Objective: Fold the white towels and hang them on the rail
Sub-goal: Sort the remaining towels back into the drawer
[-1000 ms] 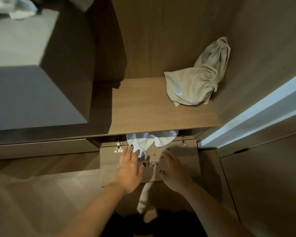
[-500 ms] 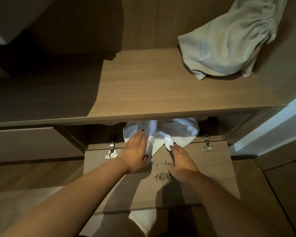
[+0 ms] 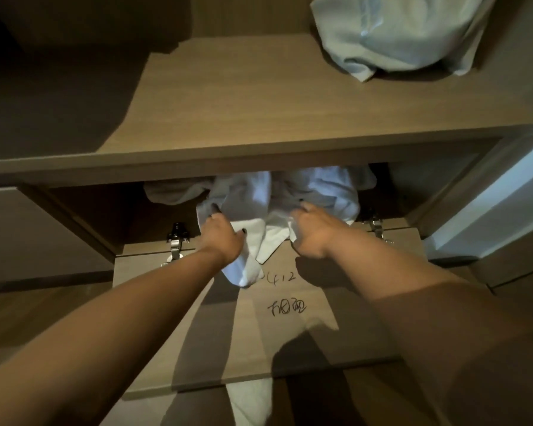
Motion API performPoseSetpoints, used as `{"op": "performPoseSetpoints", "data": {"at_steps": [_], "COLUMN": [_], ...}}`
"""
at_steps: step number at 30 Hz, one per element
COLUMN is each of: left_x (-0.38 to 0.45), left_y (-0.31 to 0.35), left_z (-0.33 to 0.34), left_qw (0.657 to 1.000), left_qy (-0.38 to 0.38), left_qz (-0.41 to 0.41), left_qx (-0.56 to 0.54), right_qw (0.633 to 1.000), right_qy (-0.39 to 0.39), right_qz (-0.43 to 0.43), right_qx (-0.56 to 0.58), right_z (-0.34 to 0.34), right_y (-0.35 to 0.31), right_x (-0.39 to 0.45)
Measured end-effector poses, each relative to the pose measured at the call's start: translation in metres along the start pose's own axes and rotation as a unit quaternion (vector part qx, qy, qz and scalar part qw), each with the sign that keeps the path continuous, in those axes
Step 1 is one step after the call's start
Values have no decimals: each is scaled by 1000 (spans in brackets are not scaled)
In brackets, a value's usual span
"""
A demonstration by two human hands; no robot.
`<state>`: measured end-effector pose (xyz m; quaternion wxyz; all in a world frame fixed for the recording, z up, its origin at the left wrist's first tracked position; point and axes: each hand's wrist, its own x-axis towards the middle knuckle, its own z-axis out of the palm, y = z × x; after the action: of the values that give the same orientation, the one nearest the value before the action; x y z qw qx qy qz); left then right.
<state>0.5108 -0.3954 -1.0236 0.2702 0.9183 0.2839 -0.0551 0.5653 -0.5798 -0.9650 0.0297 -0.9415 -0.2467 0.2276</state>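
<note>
Both hands reach into the low compartment to pull out the white towels.

The left hand point(image 3: 220, 235) has its fingers curled into a fold of the white towels point(image 3: 246, 207), which lie bunched in the compartment under the shelf point(image 3: 228, 118) and spill over the hinge edge onto the drop-down door point(image 3: 290, 333). The right hand point(image 3: 311, 229) pinches another fold just beside it. Likely risks: the two hands may hold different towels, so a pull drags the whole tangle out and drops some to the floor; cloth could also snag on the metal hinge point(image 3: 176, 244) near the left hand. A pale bundled cloth point(image 3: 397, 35) sits at the shelf's back right corner. No rail is in view.
</note>
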Motion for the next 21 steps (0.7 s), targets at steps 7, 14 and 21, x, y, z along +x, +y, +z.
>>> {"op": "performPoseSetpoints", "data": {"at_steps": [7,14,21], "left_x": [-30,-67,-49], "left_y": [6,21,-3], "left_z": [6,12,3], "left_qw": [968,907,912], "left_qy": [8,-36,41], "left_qz": [158,257,386], "left_qx": [-193,-332,-135], "right_qw": [997,977,940], "right_qy": [74,118,249], "right_qz": [-10,-147,-219], "right_qx": [31,98,85], "right_z": [6,33,21], "right_y": [36,39,38], "right_x": [-5,-12,-12]}}
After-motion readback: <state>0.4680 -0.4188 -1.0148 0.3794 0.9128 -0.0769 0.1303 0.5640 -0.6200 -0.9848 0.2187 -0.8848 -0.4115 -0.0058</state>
